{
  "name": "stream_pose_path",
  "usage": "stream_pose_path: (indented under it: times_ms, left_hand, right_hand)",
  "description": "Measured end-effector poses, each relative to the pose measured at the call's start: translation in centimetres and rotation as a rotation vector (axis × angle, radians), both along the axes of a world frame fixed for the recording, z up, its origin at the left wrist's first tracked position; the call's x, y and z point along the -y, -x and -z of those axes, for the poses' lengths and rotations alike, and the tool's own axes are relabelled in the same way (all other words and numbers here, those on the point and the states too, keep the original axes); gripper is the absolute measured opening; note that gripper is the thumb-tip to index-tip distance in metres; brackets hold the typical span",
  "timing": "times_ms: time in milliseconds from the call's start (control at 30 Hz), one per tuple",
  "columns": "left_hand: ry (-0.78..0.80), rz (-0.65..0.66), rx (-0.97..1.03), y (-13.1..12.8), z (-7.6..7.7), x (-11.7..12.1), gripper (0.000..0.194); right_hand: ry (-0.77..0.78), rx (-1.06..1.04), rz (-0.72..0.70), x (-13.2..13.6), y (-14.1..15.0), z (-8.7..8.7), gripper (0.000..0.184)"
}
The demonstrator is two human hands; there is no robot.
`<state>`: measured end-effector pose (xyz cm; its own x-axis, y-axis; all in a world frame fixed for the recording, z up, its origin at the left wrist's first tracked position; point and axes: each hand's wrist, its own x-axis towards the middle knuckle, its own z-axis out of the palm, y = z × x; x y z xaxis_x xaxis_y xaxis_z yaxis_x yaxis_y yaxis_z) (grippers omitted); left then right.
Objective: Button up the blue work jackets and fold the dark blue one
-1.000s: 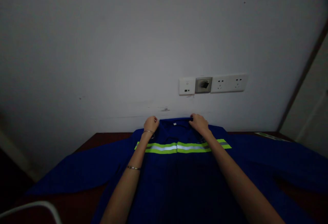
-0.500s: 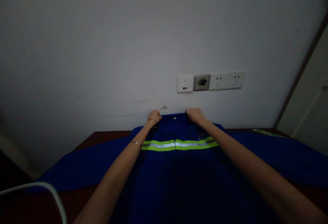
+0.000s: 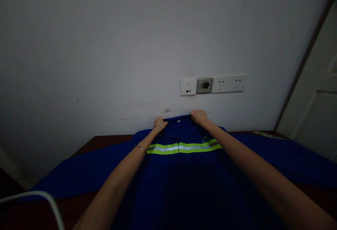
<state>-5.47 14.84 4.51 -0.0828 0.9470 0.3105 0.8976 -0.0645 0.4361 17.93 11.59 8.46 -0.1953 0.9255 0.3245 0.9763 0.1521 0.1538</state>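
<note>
A dark blue work jacket (image 3: 168,174) lies spread on the table, front side up, its sleeves stretched out to both sides. A yellow-green and silver reflective band (image 3: 163,148) crosses its chest. At the left end of the collar, my left hand (image 3: 160,122) is closed on the cloth. My right hand (image 3: 199,117) grips the collar's other end in a fist. Between the two hands the collar edge is pulled taut, and a small white label (image 3: 178,121) shows inside the neck. The lower part of the jacket is lost in shadow.
Right behind the collar rises a pale wall (image 3: 118,65) with a row of sockets and switches (image 3: 229,84). The dark red tabletop (image 3: 105,140) shows at the back left. A white cable (image 3: 48,196) curves at the lower left. A flat printed item (image 3: 268,135) lies at the back right.
Both hands have tightened on the collar, from fingertips to fists. The collar edge has risen slightly and is stretched between them. The view has shifted a little to the right.
</note>
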Motion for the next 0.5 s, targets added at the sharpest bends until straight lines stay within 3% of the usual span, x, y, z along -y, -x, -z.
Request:
stream_pose_path:
  times_ms: [333,500]
  left_hand:
    - [-0.092,-0.077,-0.088,-0.1,-2.5,0.9,0.022]
    - [-0.067,-0.130,-0.076,-0.5,-2.3,1.3,0.023]
  right_hand:
    - [0.013,0.016,0.024,0.6,-1.1,0.2,0.029]
    - [-0.037,-0.008,0.055,1.2,-0.9,0.7,0.031]
